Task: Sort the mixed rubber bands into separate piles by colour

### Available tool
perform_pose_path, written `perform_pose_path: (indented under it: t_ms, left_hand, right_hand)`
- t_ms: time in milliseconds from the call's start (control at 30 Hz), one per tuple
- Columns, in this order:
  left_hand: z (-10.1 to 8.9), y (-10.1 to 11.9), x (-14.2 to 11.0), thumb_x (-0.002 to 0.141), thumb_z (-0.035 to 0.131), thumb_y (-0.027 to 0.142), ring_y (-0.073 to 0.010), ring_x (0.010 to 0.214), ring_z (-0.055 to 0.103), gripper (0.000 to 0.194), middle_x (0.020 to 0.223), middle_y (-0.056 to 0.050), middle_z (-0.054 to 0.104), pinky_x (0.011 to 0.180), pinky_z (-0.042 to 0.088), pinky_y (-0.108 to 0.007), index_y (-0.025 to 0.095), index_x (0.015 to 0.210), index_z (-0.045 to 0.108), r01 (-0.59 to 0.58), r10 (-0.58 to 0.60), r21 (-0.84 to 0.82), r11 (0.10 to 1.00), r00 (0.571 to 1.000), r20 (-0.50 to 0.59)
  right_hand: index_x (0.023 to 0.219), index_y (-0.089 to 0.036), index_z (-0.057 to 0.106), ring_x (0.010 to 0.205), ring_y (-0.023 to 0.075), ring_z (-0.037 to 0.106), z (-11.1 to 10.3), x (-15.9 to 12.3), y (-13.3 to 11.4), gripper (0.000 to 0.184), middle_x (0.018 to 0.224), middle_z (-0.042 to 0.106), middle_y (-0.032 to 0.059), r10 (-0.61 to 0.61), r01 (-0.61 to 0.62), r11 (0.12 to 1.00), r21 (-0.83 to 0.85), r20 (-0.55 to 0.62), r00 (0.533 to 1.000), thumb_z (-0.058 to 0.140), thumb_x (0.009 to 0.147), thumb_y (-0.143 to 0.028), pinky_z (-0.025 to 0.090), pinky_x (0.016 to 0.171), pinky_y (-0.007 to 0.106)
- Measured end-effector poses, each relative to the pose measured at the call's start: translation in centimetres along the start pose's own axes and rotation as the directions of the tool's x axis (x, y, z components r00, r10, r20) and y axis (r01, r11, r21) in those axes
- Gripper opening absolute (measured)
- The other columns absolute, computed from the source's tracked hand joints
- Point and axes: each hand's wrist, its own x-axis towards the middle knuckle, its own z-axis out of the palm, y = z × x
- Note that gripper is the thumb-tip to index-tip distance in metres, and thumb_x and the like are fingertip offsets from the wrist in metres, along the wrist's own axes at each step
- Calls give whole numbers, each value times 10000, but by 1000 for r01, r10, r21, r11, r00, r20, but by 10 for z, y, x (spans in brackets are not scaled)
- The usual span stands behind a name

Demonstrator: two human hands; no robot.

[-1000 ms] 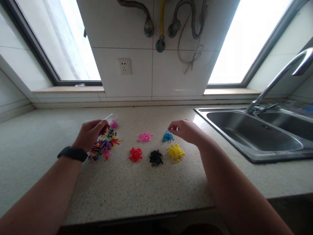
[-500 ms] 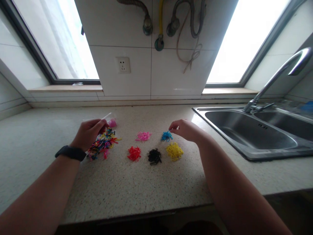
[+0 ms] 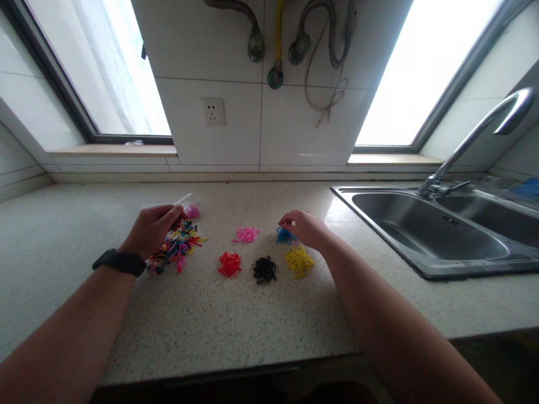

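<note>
On the speckled countertop (image 3: 210, 320) lie small rubber bands sorted into piles: pink (image 3: 246, 234), blue (image 3: 283, 236), red (image 3: 229, 264), black (image 3: 264, 270) and yellow (image 3: 298, 260). A larger mixed-colour pile (image 3: 177, 249) sits to the left. My left hand (image 3: 152, 227), with a black wristband, is closed on a thin white stick above the mixed pile, beside a small pink thing (image 3: 192, 211). My right hand (image 3: 305, 229) is curled with pinched fingers right over the blue pile; what it holds is hidden.
A steel double sink (image 3: 425, 235) with a curved tap (image 3: 480, 132) fills the right side. The tiled wall behind carries a socket (image 3: 212, 111) and hanging hoses (image 3: 295, 39). Window sills run along the back left and right.
My right hand has moved left and down onto the blue pile, and the white tip it showed is hidden. My left hand has hardly moved.
</note>
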Motion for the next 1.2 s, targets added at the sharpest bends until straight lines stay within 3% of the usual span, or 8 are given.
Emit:
perform_pose_path:
  t_ms: [433, 600, 733, 933, 1067, 1200]
  left_hand:
    - [0, -6, 1, 818, 655, 426, -143, 553, 533, 267, 606, -34, 616, 508, 427, -242, 190, 720, 734, 19, -19, -59, 998, 1000, 4]
    - [1, 3, 0, 810, 652, 398, -144, 540, 532, 250, 592, -31, 604, 495, 426, -248, 191, 691, 728, 33, -36, -105, 994, 999, -30]
    - [-1, 5, 0, 833, 628, 395, -132, 528, 523, 264, 589, -23, 589, 491, 419, -242, 188, 704, 728, 43, -54, -177, 983, 997, -56]
    - [-7, 4, 2, 882, 580, 374, -117, 531, 518, 294, 591, -17, 584, 509, 409, -231, 156, 742, 720, -16, 1, -176, 984, 997, -83]
    - [-14, 4, 2, 938, 524, 388, -126, 583, 533, 347, 618, -15, 602, 570, 420, -243, 147, 803, 734, -160, 156, 74, 984, 986, 61]
    - [-13, 0, 2, 936, 553, 384, -146, 668, 571, 295, 772, -43, 697, 646, 438, -274, 174, 903, 757, -328, 217, 317, 890, 916, 338]
  right_hand:
    - [1050, -251, 787, 1027, 227, 675, 0, 0, 1, 286, 1105, 742, 67, -18, 18, 1000, 1, 14, 1000, 545, 919, -176, 483, 929, 316]
    - [1023, -232, 776, 974, 222, 675, -1, -1, -3, 261, 1058, 745, 66, -14, 17, 999, 32, -95, 995, 547, 908, -182, 487, 866, 317]
    - [1023, -223, 758, 813, 188, 657, -3, -3, -8, 249, 997, 747, 56, -65, 84, 994, 76, -220, 973, 537, 911, -201, 474, 729, 303]
    - [1009, -228, 747, 696, 161, 613, -4, -4, -15, 227, 947, 751, 44, -152, 183, 977, 113, -240, 959, 540, 915, -223, 432, 640, 292]
    - [1006, -241, 746, 688, 163, 614, -4, -4, -15, 226, 923, 752, 36, -153, 180, 978, 110, -219, 964, 539, 915, -243, 423, 628, 294]
    - [992, -241, 739, 691, 166, 618, -3, -3, -14, 213, 886, 743, 31, -179, 202, 975, 93, -212, 961, 542, 914, -263, 417, 621, 292]
